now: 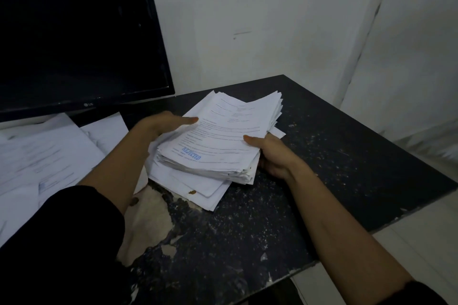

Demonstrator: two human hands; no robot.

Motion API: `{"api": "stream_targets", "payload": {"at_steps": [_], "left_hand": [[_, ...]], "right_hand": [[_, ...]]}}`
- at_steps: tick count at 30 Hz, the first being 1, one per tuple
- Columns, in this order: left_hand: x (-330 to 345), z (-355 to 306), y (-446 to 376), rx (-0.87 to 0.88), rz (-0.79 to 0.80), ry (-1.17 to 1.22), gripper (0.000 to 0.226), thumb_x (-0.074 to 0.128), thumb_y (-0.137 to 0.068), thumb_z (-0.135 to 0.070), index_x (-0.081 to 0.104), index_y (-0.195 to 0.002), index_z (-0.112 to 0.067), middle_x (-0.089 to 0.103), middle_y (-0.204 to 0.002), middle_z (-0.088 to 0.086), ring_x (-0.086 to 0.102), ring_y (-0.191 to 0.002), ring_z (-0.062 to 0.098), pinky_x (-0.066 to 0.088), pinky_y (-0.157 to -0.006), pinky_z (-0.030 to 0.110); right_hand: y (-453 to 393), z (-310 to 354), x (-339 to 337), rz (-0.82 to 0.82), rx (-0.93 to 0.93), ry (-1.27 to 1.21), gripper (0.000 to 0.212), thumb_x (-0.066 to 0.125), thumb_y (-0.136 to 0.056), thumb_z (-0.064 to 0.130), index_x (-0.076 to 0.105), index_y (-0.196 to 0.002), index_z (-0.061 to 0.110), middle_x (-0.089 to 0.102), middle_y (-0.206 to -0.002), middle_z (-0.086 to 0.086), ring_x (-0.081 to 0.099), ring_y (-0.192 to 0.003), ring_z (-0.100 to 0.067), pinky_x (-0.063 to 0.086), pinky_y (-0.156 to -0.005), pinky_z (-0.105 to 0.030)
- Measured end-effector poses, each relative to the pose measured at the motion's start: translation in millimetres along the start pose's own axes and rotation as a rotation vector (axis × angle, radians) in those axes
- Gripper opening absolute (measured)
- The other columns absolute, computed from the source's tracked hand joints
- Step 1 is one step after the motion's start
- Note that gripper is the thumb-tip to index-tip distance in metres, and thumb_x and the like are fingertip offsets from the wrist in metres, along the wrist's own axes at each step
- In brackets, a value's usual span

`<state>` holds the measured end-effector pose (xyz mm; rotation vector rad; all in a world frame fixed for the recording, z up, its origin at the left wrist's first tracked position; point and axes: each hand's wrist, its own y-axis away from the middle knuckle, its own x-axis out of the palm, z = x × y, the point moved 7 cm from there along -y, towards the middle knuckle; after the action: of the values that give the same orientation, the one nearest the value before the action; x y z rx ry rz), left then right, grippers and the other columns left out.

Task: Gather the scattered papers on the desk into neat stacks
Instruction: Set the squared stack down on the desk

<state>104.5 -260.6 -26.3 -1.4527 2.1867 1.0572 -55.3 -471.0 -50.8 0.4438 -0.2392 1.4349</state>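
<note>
Both hands hold one thick stack [218, 136] of printed papers over the middle of the desk [322, 146]. The left hand [161, 124] takes the stack's left edge, its thumb lying flat across the top sheet and pointing right, the fingers hidden beneath. The right hand [272, 153] takes the near right corner — thumb pressed on top, fingers curled under the edge. So each hand grips the stack between thumb and fingers.

The stack is tilted, its far end raised and its near end low. Its edges are ragged, the sheets at the far right corner fanned out of line. The top sheet carries lines of small print and a blue stamp [191, 156] reading REJECTED near its lower left corner.

Under the stack lie a few loose sheets [198, 188] flat on the desk, jutting out toward the near edge; whether the stack's low end touches them I cannot tell. One has a small brown mark by its near edge.

To the left, more papers [47, 153] are spread in an uneven overlapping layer, reaching up to the foot of a dark monitor [74, 37] that stands at the back left — its screen is off. The left sleeve [62, 230] is black and pushed up the forearm.

The desk top is dark and speckled, with a pale worn patch [148, 218] where the surface has peeled, just near the loose sheets. A white wall [272, 20] stands behind.
</note>
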Motion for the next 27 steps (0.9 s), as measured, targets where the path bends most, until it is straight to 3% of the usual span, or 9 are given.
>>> {"api": "stream_targets", "payload": {"at_steps": [3,6,10,15,18,20,24,27], "left_hand": [[1,-1,6,0.01,0.058,-0.097,0.063,0.071,-0.077,-0.055,0.057,-0.114,-0.007,0.059,-0.111,0.005,0.059,-0.091,0.023,0.046,-0.086,0.036],[5,5,10,-0.006,0.167,-0.133,0.068,0.076,-0.066,-0.051,0.064,-0.112,-0.002,0.071,-0.105,0.009,0.068,-0.092,0.025,0.054,-0.089,0.038],[13,13,21,-0.029,0.273,-0.043,0.047,0.071,-0.078,-0.039,0.065,-0.112,-0.007,0.076,-0.094,0.009,0.074,-0.078,0.02,0.059,-0.063,0.03],[-1,4,23,0.121,0.174,-0.074,0.046,0.073,-0.082,-0.032,0.064,-0.121,-0.01,0.074,-0.104,0.007,0.073,-0.089,0.021,0.059,-0.081,0.033],[-8,6,28,0.094,0.201,-0.156,0.046,0.074,-0.081,-0.036,0.063,-0.119,-0.015,0.073,-0.107,0.006,0.072,-0.093,0.021,0.058,-0.085,0.036],[-7,10,30,0.059,0.232,-0.214,0.053,0.076,-0.079,-0.037,0.06,-0.125,-0.014,0.07,-0.116,0.007,0.07,-0.101,0.025,0.055,-0.092,0.041],[-2,9,28,0.033,0.056,-0.368,0.101,0.073,-0.071,-0.062,0.034,-0.148,-0.01,0.04,-0.15,0.01,0.046,-0.129,0.03,0.041,-0.104,0.037],[6,6,24,0.045,0.033,-0.353,0.114,0.07,-0.064,-0.071,0.03,-0.149,-0.008,0.037,-0.152,0.011,0.046,-0.128,0.028,0.04,-0.103,0.037]], "right_hand": [[4,2,0,0.046,0.012,0.036,0.042,0.057,-0.093,0.002,0.053,-0.134,0.009,0.063,-0.129,-0.009,0.062,-0.116,-0.027,0.054,-0.092,-0.037],[5,2,-2,0.031,0.023,0.071,0.044,0.056,-0.091,-0.003,0.053,-0.134,0.005,0.062,-0.13,-0.011,0.061,-0.117,-0.028,0.053,-0.094,-0.038],[6,1,0,0.018,0.009,0.118,0.045,0.056,-0.09,-0.006,0.053,-0.134,0.002,0.061,-0.131,-0.012,0.06,-0.118,-0.029,0.047,-0.102,-0.041],[11,5,7,0.029,-0.051,0.095,0.043,0.058,-0.09,-0.004,0.056,-0.131,0.006,0.064,-0.127,-0.008,0.063,-0.115,-0.025,0.051,-0.098,-0.038],[14,3,4,0.008,-0.084,0.177,0.043,0.065,-0.088,0.004,0.057,-0.13,0.007,0.067,-0.124,-0.004,0.065,-0.111,-0.021,0.051,-0.098,-0.038],[14,-2,1,-0.044,-0.095,0.33,0.043,0.07,-0.087,0.013,0.06,-0.129,0.011,0.068,-0.121,0.001,0.066,-0.109,-0.016,0.051,-0.099,-0.039],[17,-5,1,-0.179,-0.157,0.567,0.039,0.067,-0.088,0.027,0.062,-0.126,0.02,0.065,-0.123,0.008,0.063,-0.109,-0.012,0.05,-0.1,-0.038],[21,-1,2,-0.246,-0.189,0.627,0.036,0.067,-0.089,0.025,0.064,-0.124,0.018,0.066,-0.12,0.006,0.063,-0.107,-0.013,0.051,-0.097,-0.035]]}}
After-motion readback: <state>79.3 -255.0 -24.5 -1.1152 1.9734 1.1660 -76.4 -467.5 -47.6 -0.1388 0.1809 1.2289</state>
